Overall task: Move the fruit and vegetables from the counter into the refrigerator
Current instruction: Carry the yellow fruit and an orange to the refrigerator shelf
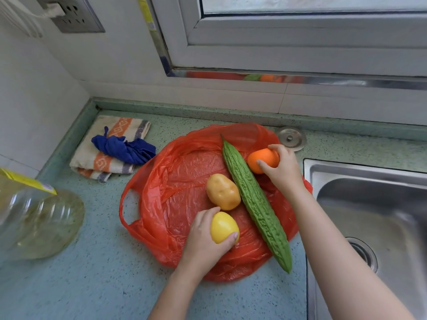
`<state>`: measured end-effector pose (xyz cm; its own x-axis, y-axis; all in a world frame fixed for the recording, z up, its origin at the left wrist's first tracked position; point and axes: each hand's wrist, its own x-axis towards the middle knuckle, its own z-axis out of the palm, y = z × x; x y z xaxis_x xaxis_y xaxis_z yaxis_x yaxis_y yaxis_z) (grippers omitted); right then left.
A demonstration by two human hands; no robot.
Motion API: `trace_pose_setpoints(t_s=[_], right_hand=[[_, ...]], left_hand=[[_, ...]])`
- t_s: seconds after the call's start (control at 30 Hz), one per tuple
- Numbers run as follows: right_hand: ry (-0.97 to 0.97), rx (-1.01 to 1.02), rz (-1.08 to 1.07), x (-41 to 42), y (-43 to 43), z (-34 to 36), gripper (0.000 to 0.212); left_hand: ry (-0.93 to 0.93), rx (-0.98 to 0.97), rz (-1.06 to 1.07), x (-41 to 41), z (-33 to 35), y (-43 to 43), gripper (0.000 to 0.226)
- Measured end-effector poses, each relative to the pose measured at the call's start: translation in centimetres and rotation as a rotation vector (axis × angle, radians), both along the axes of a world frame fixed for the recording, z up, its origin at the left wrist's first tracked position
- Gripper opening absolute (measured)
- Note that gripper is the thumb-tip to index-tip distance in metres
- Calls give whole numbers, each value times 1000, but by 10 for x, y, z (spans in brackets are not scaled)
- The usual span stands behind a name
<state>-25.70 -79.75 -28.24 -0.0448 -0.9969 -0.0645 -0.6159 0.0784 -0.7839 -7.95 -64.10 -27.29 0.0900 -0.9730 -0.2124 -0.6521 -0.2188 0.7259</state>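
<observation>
My left hand (205, 236) is closest to me, wrapped around the yellow fruit (223, 227) at the near edge of the red plastic bag (175, 176), thumb over the front and fingers curled behind it. My right hand (280, 168) reaches further out and closes on the orange (262, 160), thumb and fingers pinching it from either side. Between the two lies the long bitter gourd (254, 202), slanting across the bag, with the potato (222, 191) just beside it on the left and touching or nearly touching the yellow fruit. All four pieces are on the bag on the counter (97, 262); the refrigerator is not in sight.

To lift cleanly, I judge I should raise both fruits straight up so the thin plastic does not cling and drag the potato or gourd along. The orange sits close to the gourd's upper part, so my right wrist should stay clear of it. A firm, rounded grip is best, not a squeeze. The sink (369, 204) lies just to my right, so I should keep the orange from slipping that way.
</observation>
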Motion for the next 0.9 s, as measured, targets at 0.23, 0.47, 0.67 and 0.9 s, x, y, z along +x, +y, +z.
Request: trace_pose_setpoints(t_s=[0.23,0.47,0.67,0.9], right_hand=[[-109,56,1,1,-3,-8,57],[-126,38,-32,2,6,-2,57],[-155,-104,-32,3,34,24,55],[-174,-211,-51,-4,82,63,58]], left_hand=[[28,44,39,0,0,-1,64],[43,32,92,-2,3,-3,61],[89,6,131,4,16,-1,57],[140,-117,46,10,47,9,56]])
